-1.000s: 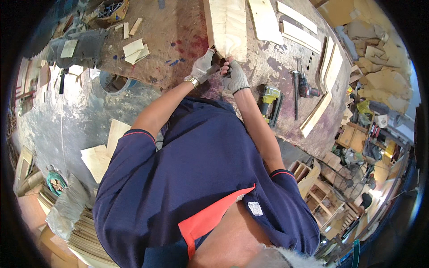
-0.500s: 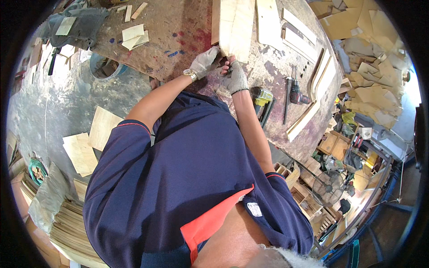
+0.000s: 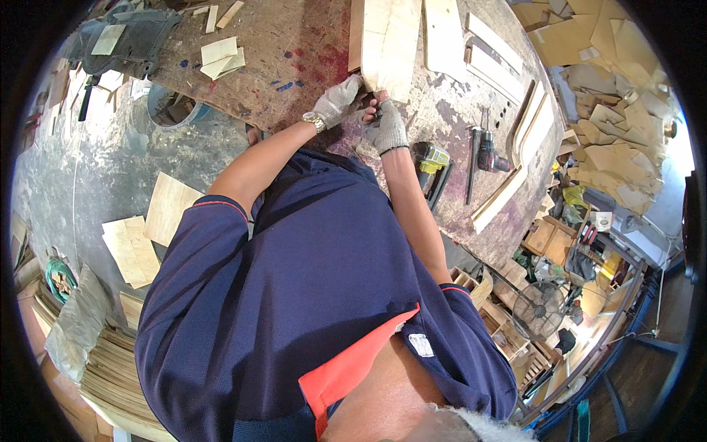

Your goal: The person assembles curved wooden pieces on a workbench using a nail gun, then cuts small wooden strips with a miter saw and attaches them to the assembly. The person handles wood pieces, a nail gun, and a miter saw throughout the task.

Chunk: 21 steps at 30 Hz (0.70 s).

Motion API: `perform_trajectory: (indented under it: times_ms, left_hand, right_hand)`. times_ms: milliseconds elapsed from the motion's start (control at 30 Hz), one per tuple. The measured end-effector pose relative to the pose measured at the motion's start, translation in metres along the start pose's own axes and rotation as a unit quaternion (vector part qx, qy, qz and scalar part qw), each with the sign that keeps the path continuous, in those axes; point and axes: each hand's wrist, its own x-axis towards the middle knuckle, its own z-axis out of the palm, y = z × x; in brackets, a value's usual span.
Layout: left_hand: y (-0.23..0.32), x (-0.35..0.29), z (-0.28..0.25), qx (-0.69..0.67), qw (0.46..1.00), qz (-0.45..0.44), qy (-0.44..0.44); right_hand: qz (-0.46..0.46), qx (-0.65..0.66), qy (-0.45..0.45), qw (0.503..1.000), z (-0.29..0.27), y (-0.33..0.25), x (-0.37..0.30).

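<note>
A long pale wooden board (image 3: 392, 44) with a brown strip of wood (image 3: 356, 37) along its left side lies on the worn worktable (image 3: 294, 33), its near end toward me. My left hand (image 3: 339, 101), in a light knitted glove with a gold watch at the wrist, is closed on the board's near left corner. Beside it my right hand (image 3: 388, 129), gloved with bare fingertips, grips the near edge, fingers curled. Whether something small is between the fingertips is hidden. Near my right wrist lies a yellow-green and black power tool (image 3: 431, 160).
Right of it lie a dark rod (image 3: 473, 166) and a drill (image 3: 490, 153). Pale wooden strips (image 3: 493, 68) and bent wooden pieces (image 3: 532, 129) line the table's right side. Small wood offcuts (image 3: 221, 57) sit at the far left. A bucket (image 3: 175, 109) stands on the floor at left.
The view has shifted very slightly. Both hands stay at the board's near end, and no object has visibly moved.
</note>
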Motion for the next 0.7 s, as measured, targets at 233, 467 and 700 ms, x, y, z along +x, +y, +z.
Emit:
perform_trajectory:
  times_ms: [233,467,700]
  left_hand:
    - [-0.026,0.01,0.015,-0.187,0.982,-0.023,-0.013]
    - [0.006,-0.004,-0.006,0.17,0.984,0.05,0.019]
    - [0.011,-0.002,-0.007,0.188,0.98,0.055,0.017]
  right_hand:
    - [-0.014,-0.005,0.003,1.0,0.005,0.001,-0.004]
    - [-0.006,0.015,-0.001,1.0,0.009,0.0,-0.009]
    - [-0.007,0.005,0.009,1.0,0.009,-0.001,-0.01]
